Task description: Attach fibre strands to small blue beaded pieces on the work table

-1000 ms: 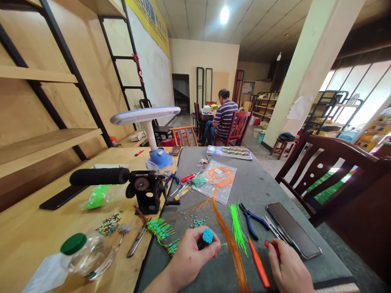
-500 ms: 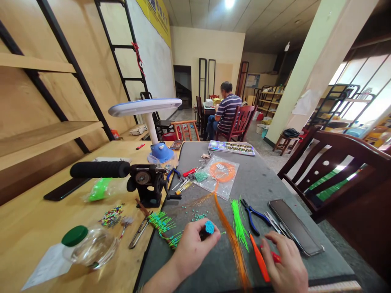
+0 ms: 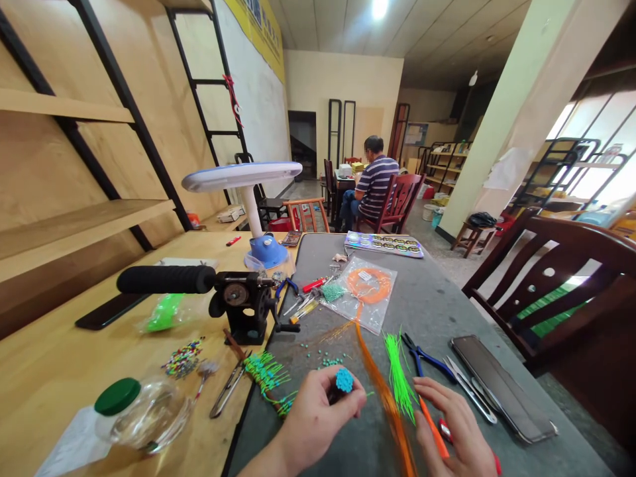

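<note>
My left hand is closed around a small bundle with a bright blue, knobbly end, which points up between thumb and fingers; the rest of the bundle is hidden in the palm. My right hand hovers low at the front right, fingers apart and curved over a tapered orange tool on the mat. A red and silver piece shows under the fingers, partly covered. Between my hands lie loose orange strands and a bunch of green strands.
Blue-handled pliers, tweezers and a phone lie to the right. Leftward are green-banded pieces, a black crank vise, a green-lidded jar and scattered beads. A person sits farther back.
The camera view has shifted slightly. My right hand has moved a little left and down, closer over the orange tool. My left hand still holds the blue-ended bundle.
</note>
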The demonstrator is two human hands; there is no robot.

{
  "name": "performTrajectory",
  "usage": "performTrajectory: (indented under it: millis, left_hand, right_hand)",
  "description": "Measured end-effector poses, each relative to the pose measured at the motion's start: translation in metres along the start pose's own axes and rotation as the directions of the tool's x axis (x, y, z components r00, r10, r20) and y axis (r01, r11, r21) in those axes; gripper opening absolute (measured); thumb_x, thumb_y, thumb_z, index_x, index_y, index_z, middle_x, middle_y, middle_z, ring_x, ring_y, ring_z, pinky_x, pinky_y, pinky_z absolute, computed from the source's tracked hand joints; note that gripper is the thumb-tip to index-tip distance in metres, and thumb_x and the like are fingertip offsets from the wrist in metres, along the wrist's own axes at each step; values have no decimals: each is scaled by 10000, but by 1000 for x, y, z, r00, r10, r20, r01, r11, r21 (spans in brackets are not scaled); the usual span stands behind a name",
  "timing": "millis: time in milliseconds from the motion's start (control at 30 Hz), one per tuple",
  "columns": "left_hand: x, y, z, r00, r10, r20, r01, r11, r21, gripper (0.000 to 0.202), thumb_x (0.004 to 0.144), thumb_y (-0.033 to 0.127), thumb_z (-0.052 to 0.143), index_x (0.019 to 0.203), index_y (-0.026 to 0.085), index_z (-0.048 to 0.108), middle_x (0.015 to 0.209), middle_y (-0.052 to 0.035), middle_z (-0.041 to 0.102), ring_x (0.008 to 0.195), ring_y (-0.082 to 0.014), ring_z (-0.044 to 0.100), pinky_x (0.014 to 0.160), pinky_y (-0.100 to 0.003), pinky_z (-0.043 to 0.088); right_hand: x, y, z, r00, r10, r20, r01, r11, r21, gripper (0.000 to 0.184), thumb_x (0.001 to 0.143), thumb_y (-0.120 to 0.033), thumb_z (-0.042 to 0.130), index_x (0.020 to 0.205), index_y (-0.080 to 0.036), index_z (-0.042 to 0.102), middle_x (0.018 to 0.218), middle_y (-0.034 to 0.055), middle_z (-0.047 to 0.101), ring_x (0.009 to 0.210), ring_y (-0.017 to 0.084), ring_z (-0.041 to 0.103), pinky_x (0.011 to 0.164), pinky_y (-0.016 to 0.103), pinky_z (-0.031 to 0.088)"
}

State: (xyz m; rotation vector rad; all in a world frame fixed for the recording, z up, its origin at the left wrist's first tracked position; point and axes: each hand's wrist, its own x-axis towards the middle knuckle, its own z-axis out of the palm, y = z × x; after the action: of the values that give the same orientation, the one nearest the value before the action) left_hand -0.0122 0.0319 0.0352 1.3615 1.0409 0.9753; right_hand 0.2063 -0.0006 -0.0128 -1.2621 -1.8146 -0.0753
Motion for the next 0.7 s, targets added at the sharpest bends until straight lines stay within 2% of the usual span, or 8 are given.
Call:
performTrajectory:
  millis: [167,300,467,600,700]
  left_hand:
    - [5,-1,0,1000,-17,-8,17,1000,0,189,749,304,629,641,153,592,582,0,578,601,-137,518,600,-233,402]
    - [7,-9,1,1000,14,-15,-13,999,47,194,781,311,612,673,152,589,610,-3,573,613,-135,508,603,-231,395]
    - [6,-15,3,999,31,-9,-31,1000,3,173,776,308,637,840,158,576,721,-10,583,675,-141,515,638,-231,406]
    - [8,-14,4,999,46,-5,-46,999,-15,171,754,254,654,769,177,502,676,25,515,647,-120,479,619,-217,386]
    - [9,-13,3,999,53,5,-53,999,-7,181,743,225,654,739,182,478,653,38,493,632,-113,468,608,-213,376]
  right_hand:
    - [3,0,7,1000,5,4,-5,1000,23,284,832,-251,559,1115,-240,535,1073,109,631,995,268,605,784,407,537]
    - [12,-12,16,996,-84,2,84,996,11,334,802,-223,587,1132,-234,533,1076,112,630,998,270,595,781,415,534]
    - [23,-27,26,979,-185,86,189,981,-43,398,781,-174,575,1173,-226,530,1192,120,589,1097,288,538,852,459,502]
    - [29,-31,31,965,-208,162,221,973,-65,354,785,-130,532,1123,-231,566,1273,102,550,1185,290,480,915,474,466]
    - [32,-33,33,954,-225,197,244,967,-79,274,806,-127,519,1040,-243,604,1248,76,581,1202,275,475,929,455,456]
